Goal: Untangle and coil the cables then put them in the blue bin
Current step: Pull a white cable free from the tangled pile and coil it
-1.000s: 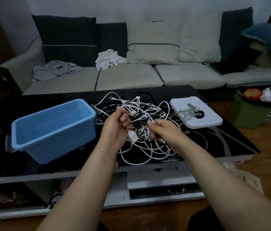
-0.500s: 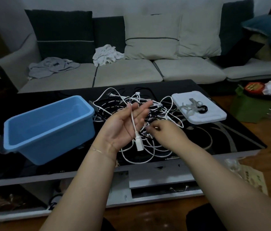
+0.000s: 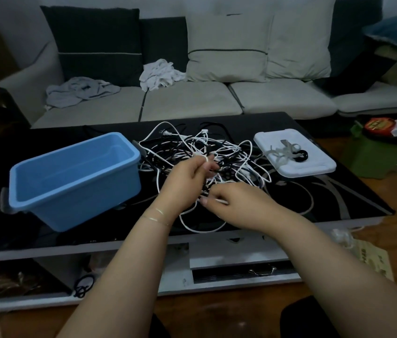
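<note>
White and black cables (image 3: 207, 152) lie knotted mid-table, between the blue bin (image 3: 75, 176) toward the left edge and a white lid (image 3: 295, 164) toward the right. The left hand (image 3: 187, 179) has a white strand wound round a finger; the right hand (image 3: 239, 201), close beside it, pinches another. Untangling looks barely begun; next, one cable likely must be drawn free before coiling. The bin holds nothing.

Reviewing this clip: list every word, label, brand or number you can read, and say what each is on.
No text can be read.
Red-and-yellow lid at the right edge: printed marks, too blurred to read.
Yellowish paper bag on the floor: red print, too blurred to read.
Blue bin, white lid and cables: no markings visible.
</note>
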